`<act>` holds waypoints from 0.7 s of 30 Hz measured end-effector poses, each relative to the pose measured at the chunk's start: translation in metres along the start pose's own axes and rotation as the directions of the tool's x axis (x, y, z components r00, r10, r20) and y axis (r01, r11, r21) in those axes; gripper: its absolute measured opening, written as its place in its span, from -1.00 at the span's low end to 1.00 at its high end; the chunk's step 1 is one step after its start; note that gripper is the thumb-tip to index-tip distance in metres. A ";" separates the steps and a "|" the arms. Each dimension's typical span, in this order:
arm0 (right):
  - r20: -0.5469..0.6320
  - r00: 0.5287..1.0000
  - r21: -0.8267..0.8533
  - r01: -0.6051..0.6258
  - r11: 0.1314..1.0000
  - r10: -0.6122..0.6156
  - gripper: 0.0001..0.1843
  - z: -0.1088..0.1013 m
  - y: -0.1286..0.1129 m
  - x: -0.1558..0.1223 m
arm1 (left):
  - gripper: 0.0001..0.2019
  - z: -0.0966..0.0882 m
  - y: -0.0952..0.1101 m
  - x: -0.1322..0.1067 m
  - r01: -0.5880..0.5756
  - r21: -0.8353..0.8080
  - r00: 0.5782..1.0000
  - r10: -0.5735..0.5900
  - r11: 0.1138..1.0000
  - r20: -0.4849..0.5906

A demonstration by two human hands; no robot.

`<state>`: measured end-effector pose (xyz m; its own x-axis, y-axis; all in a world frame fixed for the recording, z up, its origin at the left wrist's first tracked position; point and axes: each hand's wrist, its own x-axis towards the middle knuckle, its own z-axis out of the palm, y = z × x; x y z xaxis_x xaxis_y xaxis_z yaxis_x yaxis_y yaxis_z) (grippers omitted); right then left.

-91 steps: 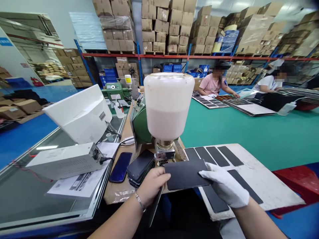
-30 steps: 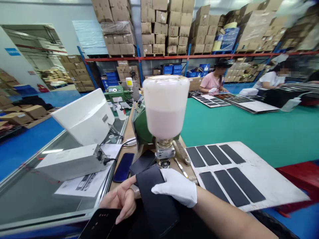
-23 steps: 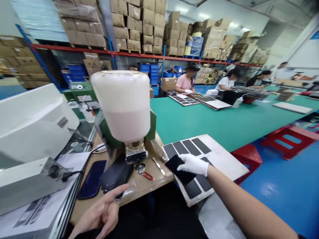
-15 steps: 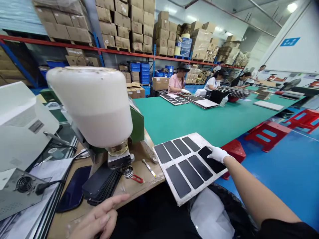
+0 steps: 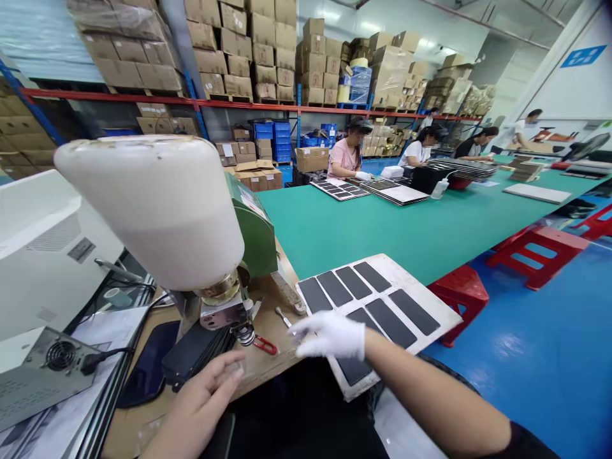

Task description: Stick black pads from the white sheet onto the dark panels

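Note:
My left hand (image 5: 203,401), bare, is at the bench's front edge beside a stack of black phone-sized panels (image 5: 194,354). Its fingers are bent, with the thumb apart, and I see nothing held in them. A dark flat edge shows beneath this hand; I cannot tell what it is. My right hand (image 5: 332,336), in a white glove, reaches left over the near-left part of a white board (image 5: 442,305). Its fingers are spread and empty. Several black panels (image 5: 414,311) lie on the board in two rows, some partly hidden by the right hand and forearm.
A dispenser with a large white bottle (image 5: 157,210) stands over the stack. A red-handled tool (image 5: 264,345) and a thin white tool (image 5: 283,317) lie nearby. Beyond are a green table (image 5: 329,223), seated co-workers (image 5: 345,156) and red stools (image 5: 461,296).
My right hand has let go of the panel at the board's right end and swung left across the board. My left hand has shifted slightly right, its pointing index finger now bent.

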<state>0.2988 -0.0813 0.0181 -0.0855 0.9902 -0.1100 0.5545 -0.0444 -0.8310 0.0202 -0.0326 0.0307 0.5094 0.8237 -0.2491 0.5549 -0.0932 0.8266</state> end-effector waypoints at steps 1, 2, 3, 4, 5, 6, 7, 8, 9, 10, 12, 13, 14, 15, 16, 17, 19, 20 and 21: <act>0.179 0.981 0.040 0.072 0.997 -0.079 -0.44 0.024 -0.018 0.002 | -0.58 0.001 0.003 0.002 -0.008 0.119 0.997 0.016 0.993 -0.072; 0.440 0.874 0.126 0.166 0.978 -0.205 -0.39 0.046 -0.035 0.004 | -0.59 0.001 0.005 0.004 0.002 0.227 0.991 0.028 0.974 -0.131; 0.516 0.802 0.207 0.222 0.953 -0.299 -0.37 0.067 -0.048 0.005 | -0.61 0.001 0.007 0.005 0.025 0.315 0.983 0.034 0.949 -0.180; 0.485 0.797 0.264 0.258 0.930 -0.359 -0.42 0.084 -0.057 0.006 | -0.63 0.001 0.009 0.005 0.047 0.377 0.974 0.041 0.925 -0.222; 0.426 0.819 0.298 0.272 0.915 -0.383 -0.46 0.097 -0.063 0.007 | -0.66 -0.001 0.011 0.004 0.061 0.413 0.966 0.050 0.909 -0.253; 0.347 0.861 0.337 0.256 0.906 -0.373 -0.51 0.107 -0.065 0.007 | -0.68 -0.003 0.012 0.002 0.066 0.430 0.960 0.060 0.901 -0.273; 0.291 0.896 0.390 0.209 0.897 -0.335 -0.55 0.112 -0.064 0.008 | -0.69 -0.005 0.012 0.000 0.066 0.436 0.955 0.070 0.897 -0.289; 0.270 0.920 0.460 0.137 0.877 -0.285 -0.57 0.112 -0.061 0.009 | -0.71 -0.008 0.012 -0.001 0.063 0.438 0.951 0.079 0.897 -0.299; 0.283 0.930 0.539 0.049 0.841 -0.236 -0.58 0.108 -0.056 0.009 | -0.71 -0.011 0.011 -0.002 0.056 0.430 0.949 0.086 0.901 -0.304; 0.319 0.928 0.610 -0.045 0.791 -0.193 -0.58 0.101 -0.051 0.008 | -0.71 -0.013 0.010 -0.002 0.043 0.402 0.949 0.088 0.915 -0.303; 0.336 0.934 0.695 -0.155 0.702 -0.126 -0.61 0.078 -0.042 0.005 | -0.73 -0.015 0.006 0.000 -0.004 0.240 0.962 0.070 0.971 -0.264; 0.319 0.943 0.716 -0.173 0.676 -0.097 -0.63 0.064 -0.038 0.002 | -0.74 -0.013 0.005 0.003 -0.038 0.095 0.976 0.058 0.995 -0.208; 0.277 0.958 0.733 -0.163 0.660 -0.071 -0.66 0.051 -0.034 0.000 | -0.75 -0.009 0.005 0.006 -0.071 -0.078 0.990 0.061 0.994 -0.127; 0.227 0.973 0.744 -0.147 0.652 -0.040 -0.71 0.038 -0.032 -0.003 | -0.75 -0.004 0.005 0.010 -0.086 -0.250 0.996 0.079 0.965 -0.038; 0.176 0.984 0.751 -0.130 0.647 -0.006 -0.75 0.027 -0.029 -0.006 | -0.72 0.002 0.007 0.014 -0.079 -0.394 0.993 0.105 0.916 0.045; 0.121 0.992 0.755 -0.112 0.645 0.031 -0.77 0.018 -0.027 -0.007 | -0.69 0.009 0.010 0.018 -0.062 -0.501 0.984 0.136 0.863 0.112; 0.033 0.995 0.758 -0.089 0.646 0.098 -0.76 0.007 -0.025 -0.008 | -0.66 0.022 0.017 0.023 -0.021 -0.625 0.969 0.170 0.780 0.181; 0.007 0.993 0.757 -0.083 0.649 0.119 -0.75 0.004 -0.024 -0.007 | -0.68 0.026 0.021 0.024 0.001 -0.663 0.967 0.167 0.749 0.191; -0.005 0.992 0.757 -0.079 0.648 0.127 -0.75 0.005 -0.025 -0.005 | -0.70 0.028 0.023 0.023 0.017 -0.696 0.969 0.158 0.718 0.187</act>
<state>0.2813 -0.0859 0.0372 -0.0103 0.9772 -0.2120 -0.2607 -0.2073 -0.9429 0.0630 -0.0315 0.0303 0.7050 0.6789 -0.2052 -0.0508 0.3369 0.9402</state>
